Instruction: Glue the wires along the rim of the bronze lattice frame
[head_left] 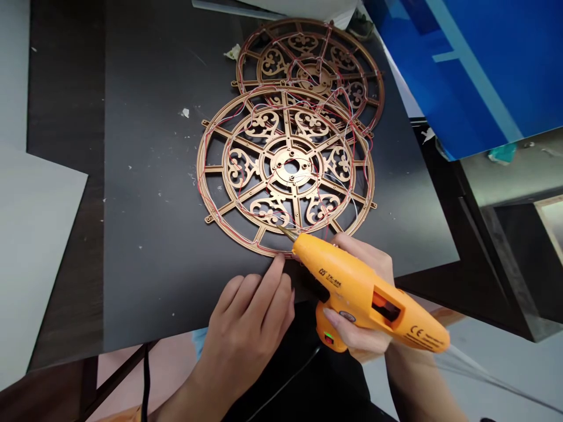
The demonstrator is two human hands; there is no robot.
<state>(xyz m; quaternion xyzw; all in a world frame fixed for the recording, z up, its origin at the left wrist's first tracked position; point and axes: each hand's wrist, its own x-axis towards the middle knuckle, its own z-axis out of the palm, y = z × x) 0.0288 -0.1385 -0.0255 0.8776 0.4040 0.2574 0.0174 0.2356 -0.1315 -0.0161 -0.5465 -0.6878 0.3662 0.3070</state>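
Observation:
My right hand point(360, 328) grips an orange hot glue gun point(352, 281), its metal nozzle pointing left over the near rim of a gold-coloured round openwork frame point(288, 117). A small green light shows on the gun's handle. Red and white wires point(229, 233) run along the frame's rings and spokes. My left hand point(253, 322) has its index finger stretched out, the tip touching the frame's near outer edge; the other fingers are curled. Partly beneath this frame, farther back, lies a second similar wired frame point(378, 82).
Both frames lie on a dark tabletop point(149, 234) with white scraps point(185, 112) scattered on it. A blue panel point(488, 70) stands at the far right. A light grey board point(35, 246) lies on the left. A cable point(285, 381) hangs below the gun.

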